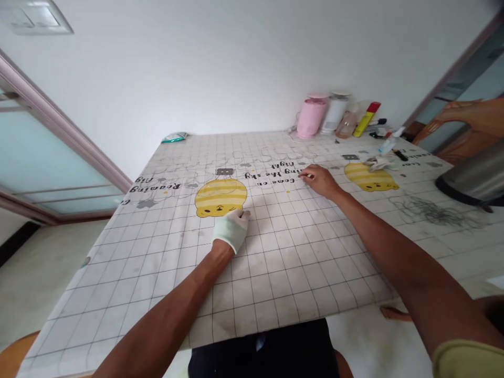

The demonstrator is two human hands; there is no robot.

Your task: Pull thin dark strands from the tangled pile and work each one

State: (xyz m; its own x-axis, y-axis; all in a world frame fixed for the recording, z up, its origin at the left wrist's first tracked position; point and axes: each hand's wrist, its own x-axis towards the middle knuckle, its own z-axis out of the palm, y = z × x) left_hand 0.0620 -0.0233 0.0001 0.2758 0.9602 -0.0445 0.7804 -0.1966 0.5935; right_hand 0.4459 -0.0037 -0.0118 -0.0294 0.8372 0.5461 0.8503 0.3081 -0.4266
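White, grid-lined cloth (275,257) covers one worktop (271,329), and we count two striped bear prints (220,197), one pink cylinder (312,118), one white cylinder (334,113) and one glove (225,234). That cloth lies directly beneath our left hand (233,226) and right hand (318,179), reaching past them to the near, left and far edges. Pale, soft-looking fabric wraps the left hand, beside the left bear, fingers curled; we cannot tell whether it grips anything. Bare, the right hand is closer to the far edge, thumb and fingertips drawn narrow, contents unclear to us. Both smooth, rounded cylinders stand upright near the far edge.
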